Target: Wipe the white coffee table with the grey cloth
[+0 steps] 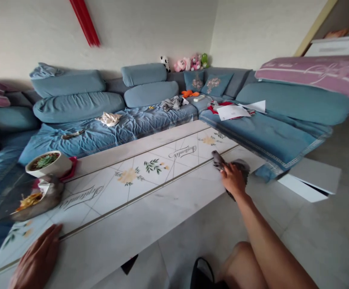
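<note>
Nearest to the camera are a bare knee (241,263) and the right forearm (272,237), both at the bottom of the view. On the table (162,208), the word "September" is readable twice, in dark curly letters among printed flowers; the white writing on the pink cover (309,74) is too blurred to read. A dark grey cloth (241,170) is at the right end of the table, and the grip of the right hand (234,180) is grasping it from above. Its longer direction goes slantwise, one narrow end pointing forward and left, the bunched part lying toward the near right edge. The left hand (40,255) rests flat on the table, its grip released. Beyond this hand, a plant pot (46,165) and a dark see-through bag (49,196) with yellowish scraps (30,200) occupy the left end. Behind the table stands a blue sofa (150,120), with white papers (233,112) and soft toys (182,64) on it. A white box (314,176) lies on the floor (295,224), at the right.
</note>
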Demonstrator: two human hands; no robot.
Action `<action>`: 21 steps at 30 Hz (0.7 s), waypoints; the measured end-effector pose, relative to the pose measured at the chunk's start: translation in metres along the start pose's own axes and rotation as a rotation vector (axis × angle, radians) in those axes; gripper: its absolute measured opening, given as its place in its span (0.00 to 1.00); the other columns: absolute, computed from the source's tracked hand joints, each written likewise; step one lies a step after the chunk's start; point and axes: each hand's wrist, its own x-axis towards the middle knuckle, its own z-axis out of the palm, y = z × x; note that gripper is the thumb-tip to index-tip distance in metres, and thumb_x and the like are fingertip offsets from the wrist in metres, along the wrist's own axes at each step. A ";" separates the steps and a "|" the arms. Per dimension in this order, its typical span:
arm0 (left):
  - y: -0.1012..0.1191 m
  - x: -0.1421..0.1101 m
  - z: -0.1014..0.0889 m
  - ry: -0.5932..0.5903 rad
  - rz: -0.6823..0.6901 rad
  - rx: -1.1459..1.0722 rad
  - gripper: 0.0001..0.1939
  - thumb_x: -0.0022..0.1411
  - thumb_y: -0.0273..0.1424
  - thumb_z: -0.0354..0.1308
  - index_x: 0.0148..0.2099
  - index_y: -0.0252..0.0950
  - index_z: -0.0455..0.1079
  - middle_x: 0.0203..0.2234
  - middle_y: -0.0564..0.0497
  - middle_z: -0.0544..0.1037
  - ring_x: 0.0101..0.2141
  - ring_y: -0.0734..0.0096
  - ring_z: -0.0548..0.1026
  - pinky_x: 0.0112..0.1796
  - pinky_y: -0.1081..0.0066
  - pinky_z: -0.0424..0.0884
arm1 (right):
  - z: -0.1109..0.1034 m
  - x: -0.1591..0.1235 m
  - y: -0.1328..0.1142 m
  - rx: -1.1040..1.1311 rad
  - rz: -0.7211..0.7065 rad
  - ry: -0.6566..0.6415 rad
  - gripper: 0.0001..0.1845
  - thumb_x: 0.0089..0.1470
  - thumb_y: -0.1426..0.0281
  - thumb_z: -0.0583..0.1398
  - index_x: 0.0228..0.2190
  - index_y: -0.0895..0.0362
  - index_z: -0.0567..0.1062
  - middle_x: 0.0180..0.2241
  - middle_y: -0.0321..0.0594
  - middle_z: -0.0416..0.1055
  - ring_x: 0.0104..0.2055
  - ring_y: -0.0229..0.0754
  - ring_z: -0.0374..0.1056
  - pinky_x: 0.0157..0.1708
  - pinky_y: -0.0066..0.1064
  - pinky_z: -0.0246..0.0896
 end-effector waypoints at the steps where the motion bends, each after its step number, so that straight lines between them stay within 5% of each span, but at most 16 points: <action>1: 0.000 0.000 0.001 -0.009 -0.011 -0.030 0.37 0.76 0.53 0.45 0.72 0.38 0.75 0.74 0.40 0.75 0.71 0.40 0.76 0.75 0.42 0.67 | -0.001 -0.004 -0.004 -0.005 0.020 0.020 0.29 0.77 0.66 0.52 0.70 0.60 0.77 0.73 0.64 0.69 0.76 0.66 0.61 0.72 0.62 0.60; 3: 0.000 0.000 0.001 -0.016 -0.040 -0.115 0.35 0.75 0.53 0.49 0.74 0.45 0.74 0.77 0.48 0.72 0.73 0.39 0.73 0.76 0.40 0.63 | -0.003 -0.025 -0.045 0.039 -0.074 0.046 0.27 0.76 0.68 0.53 0.67 0.59 0.80 0.70 0.64 0.72 0.72 0.66 0.66 0.69 0.61 0.64; 6: 0.000 0.000 0.000 0.020 -0.059 -0.205 0.32 0.72 0.52 0.55 0.76 0.67 0.71 0.78 0.72 0.65 0.75 0.44 0.70 0.78 0.41 0.59 | -0.005 -0.089 -0.154 0.229 -0.451 -0.002 0.24 0.75 0.70 0.56 0.66 0.58 0.80 0.67 0.60 0.74 0.67 0.61 0.70 0.69 0.55 0.67; 9: 0.000 0.000 -0.002 0.049 -0.028 -0.245 0.32 0.72 0.51 0.58 0.75 0.82 0.67 0.76 0.86 0.61 0.76 0.47 0.68 0.79 0.42 0.57 | -0.008 -0.169 -0.258 0.441 -0.840 -0.068 0.24 0.78 0.63 0.58 0.68 0.54 0.78 0.74 0.52 0.70 0.76 0.57 0.63 0.78 0.52 0.60; 11: 0.001 0.001 -0.004 0.041 -0.028 -0.252 0.33 0.71 0.51 0.60 0.74 0.86 0.65 0.74 0.89 0.60 0.76 0.47 0.67 0.79 0.41 0.57 | -0.009 -0.208 -0.293 0.532 -1.039 -0.107 0.25 0.81 0.56 0.56 0.70 0.51 0.77 0.78 0.47 0.66 0.80 0.53 0.59 0.81 0.50 0.55; 13: 0.004 0.002 -0.006 0.033 -0.049 -0.250 0.34 0.70 0.52 0.60 0.75 0.85 0.65 0.74 0.86 0.62 0.76 0.46 0.68 0.78 0.39 0.59 | -0.008 -0.223 -0.296 0.579 -1.159 -0.154 0.27 0.82 0.54 0.55 0.71 0.51 0.76 0.79 0.47 0.65 0.80 0.51 0.59 0.82 0.50 0.54; 15: 0.006 0.002 -0.007 0.030 -0.059 -0.239 0.33 0.70 0.53 0.59 0.75 0.82 0.67 0.75 0.82 0.65 0.75 0.44 0.70 0.77 0.38 0.61 | -0.006 -0.211 -0.270 0.592 -1.189 -0.173 0.26 0.81 0.57 0.57 0.70 0.53 0.77 0.77 0.49 0.67 0.79 0.53 0.62 0.81 0.53 0.56; 18: 0.008 0.001 -0.007 0.030 -0.049 -0.206 0.31 0.72 0.53 0.56 0.74 0.77 0.69 0.76 0.78 0.67 0.75 0.44 0.71 0.77 0.38 0.62 | 0.002 -0.162 -0.198 0.561 -1.079 -0.084 0.25 0.78 0.62 0.59 0.67 0.57 0.80 0.74 0.54 0.71 0.77 0.56 0.66 0.79 0.57 0.60; 21: 0.008 0.000 -0.004 0.035 -0.029 -0.164 0.30 0.74 0.54 0.53 0.73 0.61 0.73 0.76 0.64 0.71 0.73 0.42 0.73 0.76 0.39 0.63 | 0.012 -0.106 -0.112 0.477 -0.866 0.065 0.24 0.77 0.66 0.57 0.64 0.58 0.83 0.71 0.53 0.76 0.74 0.56 0.70 0.77 0.54 0.65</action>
